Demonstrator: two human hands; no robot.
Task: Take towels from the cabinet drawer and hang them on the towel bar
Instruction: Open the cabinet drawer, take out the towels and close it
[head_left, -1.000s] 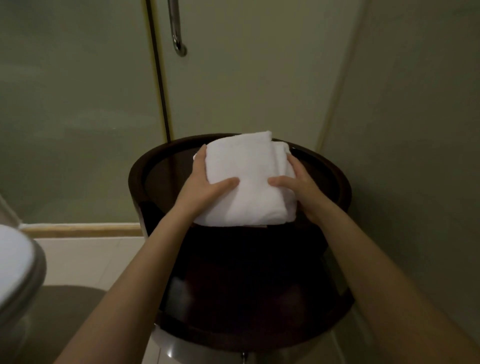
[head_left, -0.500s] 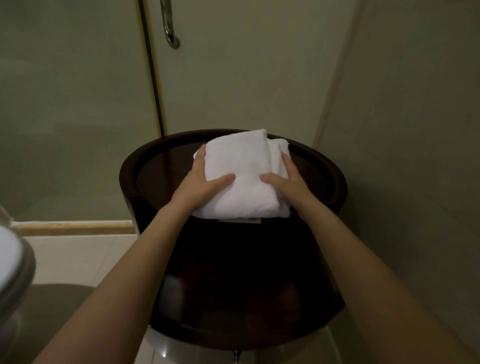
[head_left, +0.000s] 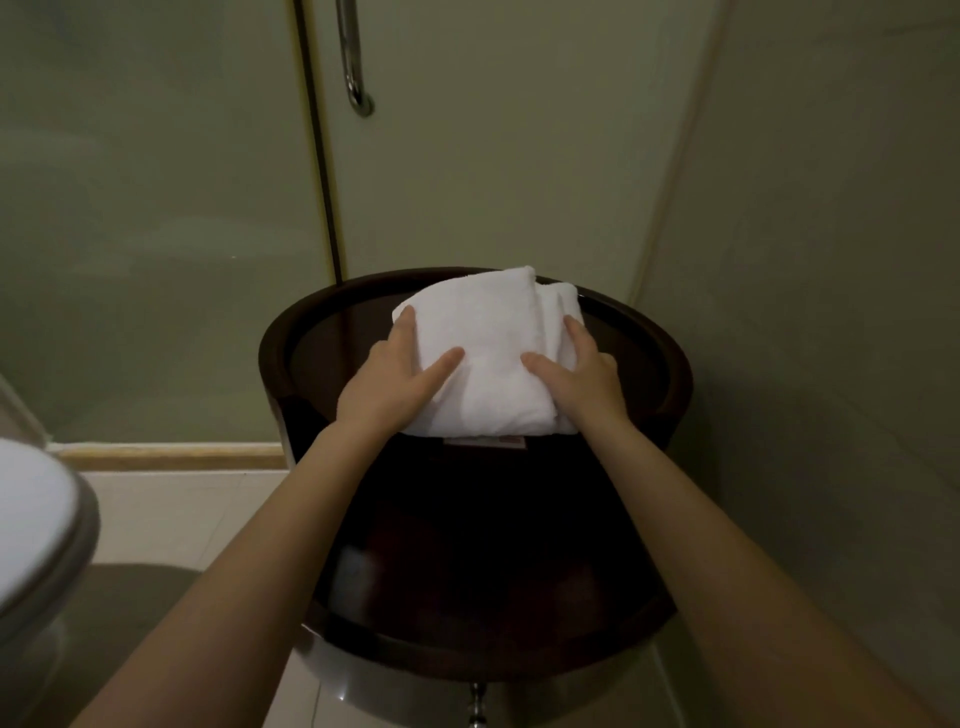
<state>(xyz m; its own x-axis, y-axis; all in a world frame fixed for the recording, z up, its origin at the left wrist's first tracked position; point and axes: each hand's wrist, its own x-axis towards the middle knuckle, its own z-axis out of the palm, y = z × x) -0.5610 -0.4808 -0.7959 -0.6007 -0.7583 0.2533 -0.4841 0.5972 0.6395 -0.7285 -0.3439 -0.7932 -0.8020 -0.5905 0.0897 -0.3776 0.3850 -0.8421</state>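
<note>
A folded white towel (head_left: 493, 343) rests on the top of a round dark wooden cabinet (head_left: 670, 364). My left hand (head_left: 389, 384) grips its left side, thumb lying across the top. My right hand (head_left: 582, 379) holds the right side the same way. A small label pokes out under the towel's near edge. The cabinet's lower, wider tier (head_left: 493, 597) spreads out below my forearms. A metal bar (head_left: 353, 62) hangs vertically on the glass door behind.
A frosted glass shower partition (head_left: 156, 234) and door stand behind the cabinet. A plain wall (head_left: 831, 312) closes the right side. The white toilet lid (head_left: 36, 525) sits at the lower left, with a grey mat (head_left: 119, 613) on the tiled floor.
The view has shifted slightly, and both hands have kept their hold on the towel on the cabinet top; the towel sits a little farther back.
</note>
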